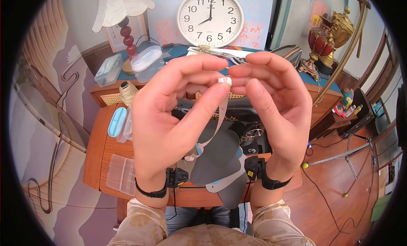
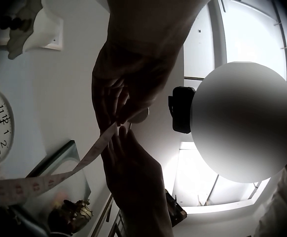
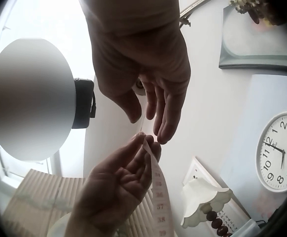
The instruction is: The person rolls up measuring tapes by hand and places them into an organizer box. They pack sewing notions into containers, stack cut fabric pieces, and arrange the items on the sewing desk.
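Observation:
My left hand [image 1: 163, 114] pinches the end of a soft measuring tape [image 1: 221, 108] between thumb and fingertips, raised above the table. Printed numbers show on the tape [image 3: 160, 205] in the right wrist view as it hangs down in a loose curve. Facing it, my right hand [image 1: 282, 106] has gently bent fingers, with the thumb apart from them. Its fingertips are right at the left ones, and in the right wrist view the right hand [image 3: 143, 74] holds nothing. Below the hands lie dark grey cut pieces [image 1: 216, 155].
A black sewing machine [image 1: 237, 112] stands behind the hands on the wooden table [image 1: 95, 161]. Clear plastic boxes [image 1: 120, 174], a blue case [image 1: 117, 122] and a thread cone [image 1: 127, 91] are at left. A clock [image 1: 210, 19] and lamp [image 1: 121, 8] stand behind; a cable [image 1: 322, 191] crosses the floor.

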Available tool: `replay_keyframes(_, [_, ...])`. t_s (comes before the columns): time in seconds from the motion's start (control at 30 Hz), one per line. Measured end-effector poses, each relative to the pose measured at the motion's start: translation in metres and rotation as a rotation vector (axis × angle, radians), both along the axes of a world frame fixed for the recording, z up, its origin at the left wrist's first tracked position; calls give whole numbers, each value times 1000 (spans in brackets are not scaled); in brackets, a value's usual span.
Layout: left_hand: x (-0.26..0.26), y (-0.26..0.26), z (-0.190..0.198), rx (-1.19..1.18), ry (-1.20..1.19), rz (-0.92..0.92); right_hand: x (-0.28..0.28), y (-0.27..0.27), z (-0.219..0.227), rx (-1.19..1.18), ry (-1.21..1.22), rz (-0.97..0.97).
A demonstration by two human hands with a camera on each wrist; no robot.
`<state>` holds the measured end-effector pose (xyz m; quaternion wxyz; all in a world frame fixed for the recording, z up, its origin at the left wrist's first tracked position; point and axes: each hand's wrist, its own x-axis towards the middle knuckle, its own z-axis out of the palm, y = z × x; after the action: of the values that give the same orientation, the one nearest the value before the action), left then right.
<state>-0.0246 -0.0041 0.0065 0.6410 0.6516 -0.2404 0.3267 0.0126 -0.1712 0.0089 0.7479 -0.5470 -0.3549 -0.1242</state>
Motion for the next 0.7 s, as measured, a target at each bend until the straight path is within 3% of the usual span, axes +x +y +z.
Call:
replay_keyframes(0.07, [0, 0, 2, 42, -23, 13, 2, -3, -1, -61, 65, 70])
replay_keyframes(0.3, [-1, 3, 1, 115, -36, -6, 3, -1, -2, -115, -4, 9])
replay_keyframes(0.43, [-4, 3, 3, 107, -45, -46, 6, -1, -4, -69, -55, 24])
replay_keyframes(0.5, [-6, 0, 5, -19, 81, -47, 6, -1, -4, -53, -81, 21])
replay_keyframes(0.7, [-3, 4, 1, -2, 81, -130, 8, -2, -4, -81, -135, 94])
